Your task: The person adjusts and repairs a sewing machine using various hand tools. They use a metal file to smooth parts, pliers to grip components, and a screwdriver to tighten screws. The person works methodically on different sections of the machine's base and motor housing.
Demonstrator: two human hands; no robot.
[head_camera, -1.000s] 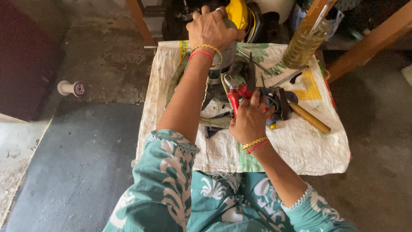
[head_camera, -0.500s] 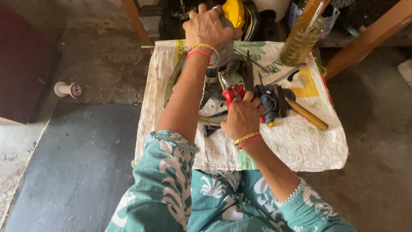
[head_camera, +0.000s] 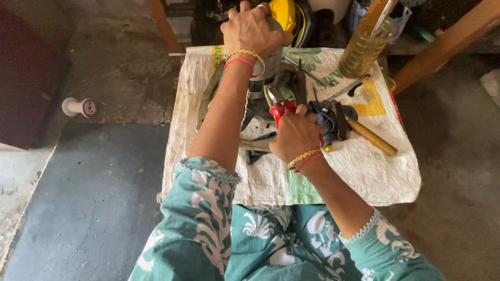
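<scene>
Seen from above, a grey metal part [head_camera: 260, 78] on a white woven sack [head_camera: 364, 171] is gripped from the top by the left hand [head_camera: 253, 32], fingers wrapped around it. The right hand [head_camera: 295, 136], lower a second ago, has been brought up and is now closed on the red-handled pliers [head_camera: 281, 108], whose jaws are set against the part's base.

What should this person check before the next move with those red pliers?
1. Left hand steadies the grey metal part: ok, palm on top.
2. Right hand grips the red-handled pliers: ok.
3. Plier tips on the right spot: cannot tell, hidden.
4. Hammer within reach: ok, beside the right hand.
5. Oil bottle upright: ok, at the sack's far edge.
</scene>
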